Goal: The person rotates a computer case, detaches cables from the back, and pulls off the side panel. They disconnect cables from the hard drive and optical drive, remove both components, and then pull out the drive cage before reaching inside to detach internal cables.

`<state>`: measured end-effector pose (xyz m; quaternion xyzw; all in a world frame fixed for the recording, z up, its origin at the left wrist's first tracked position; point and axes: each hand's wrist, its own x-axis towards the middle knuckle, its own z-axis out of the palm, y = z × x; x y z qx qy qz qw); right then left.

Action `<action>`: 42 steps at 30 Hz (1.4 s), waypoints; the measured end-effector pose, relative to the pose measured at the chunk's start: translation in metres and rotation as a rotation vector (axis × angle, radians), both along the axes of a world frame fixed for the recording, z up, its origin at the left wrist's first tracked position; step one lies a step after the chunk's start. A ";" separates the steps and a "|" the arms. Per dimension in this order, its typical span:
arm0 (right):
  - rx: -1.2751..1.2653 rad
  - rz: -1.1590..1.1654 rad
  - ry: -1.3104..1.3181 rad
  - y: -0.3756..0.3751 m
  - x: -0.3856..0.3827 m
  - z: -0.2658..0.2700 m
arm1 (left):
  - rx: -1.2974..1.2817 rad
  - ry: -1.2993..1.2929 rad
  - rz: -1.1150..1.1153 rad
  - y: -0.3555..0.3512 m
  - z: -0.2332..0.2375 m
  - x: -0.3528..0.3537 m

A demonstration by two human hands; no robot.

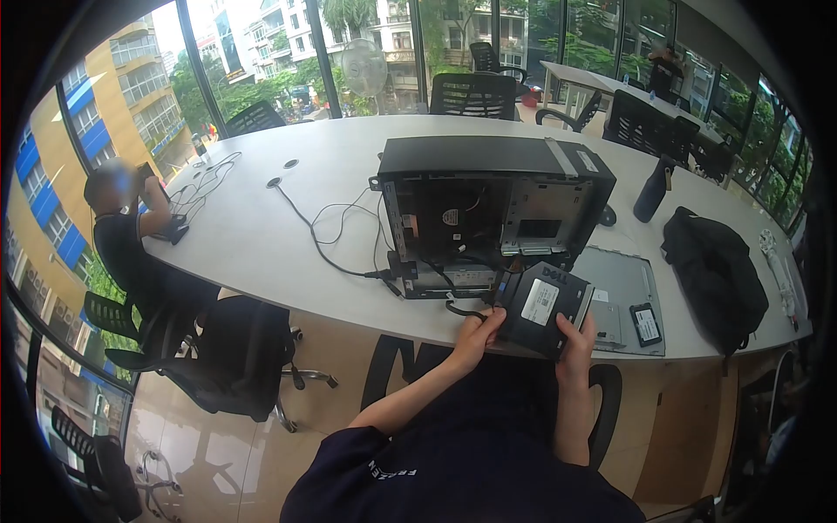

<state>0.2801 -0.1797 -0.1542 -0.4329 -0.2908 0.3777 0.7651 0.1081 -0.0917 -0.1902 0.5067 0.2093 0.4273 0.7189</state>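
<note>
Both my hands hold a black, flat, boxy drive (539,307) marked DELL, with a white label on its upper face. My left hand (478,338) is closed at its left edge, near a black cable (464,310). On the right edge, my right hand (574,342) grips it with the thumb on top. Just beyond stands a black desktop computer case (462,152), its side open toward me and its inside showing. Where the cable's far end joins inside the case is hidden.
Right of the case lies a grey metal panel (623,270) with a small labelled drive (645,324) on it. A dark bottle (652,193) and black bag (717,283) are farther right. Cables (318,235) cross the white table (253,196). Another person (122,227) sits at left.
</note>
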 end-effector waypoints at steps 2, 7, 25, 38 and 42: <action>0.007 -0.032 -0.010 0.000 -0.001 0.001 | -0.043 -0.052 0.011 0.006 -0.004 -0.001; 0.007 -0.093 -0.078 -0.017 0.023 0.014 | 0.048 -0.112 -0.153 0.014 -0.006 0.000; 0.137 -0.618 0.150 -0.044 0.139 -0.018 | 0.184 -0.031 -0.248 0.016 -0.001 -0.002; 0.002 -0.502 -0.005 -0.029 0.152 -0.037 | 0.179 0.041 -0.232 0.015 -0.002 -0.006; -0.011 -0.511 0.004 -0.027 0.141 -0.025 | 0.215 0.064 -0.245 0.014 0.000 -0.008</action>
